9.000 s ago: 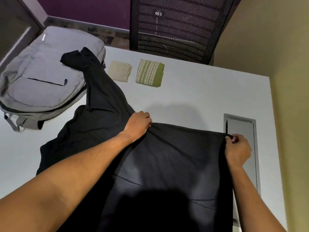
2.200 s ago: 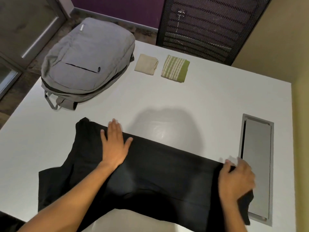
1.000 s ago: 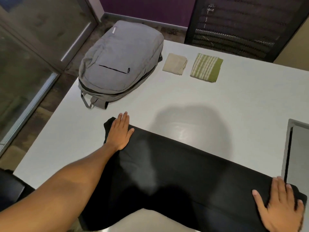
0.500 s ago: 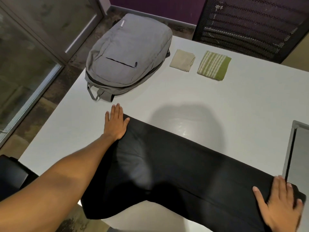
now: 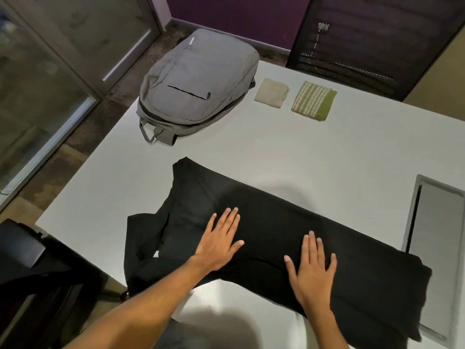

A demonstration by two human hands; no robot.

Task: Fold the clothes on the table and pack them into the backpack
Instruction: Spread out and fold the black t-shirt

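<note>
The long black folded garment [image 5: 289, 238] lies across the white table's [image 5: 276, 152] near edge; left hand [image 5: 221, 244] and right hand [image 5: 312, 270] lie flat on it, gripping nothing. I'd smooth outward before folding toward the closed grey fabric backpack [image 5: 198, 84].

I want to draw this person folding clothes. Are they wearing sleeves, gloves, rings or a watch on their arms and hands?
No sleeves show: both forearms are bare as far as the picture reaches. The left hand and right hand wear no gloves, and no rings, watch or bracelet show on the fingers or wrists. The fingernails look short and plain.
</note>
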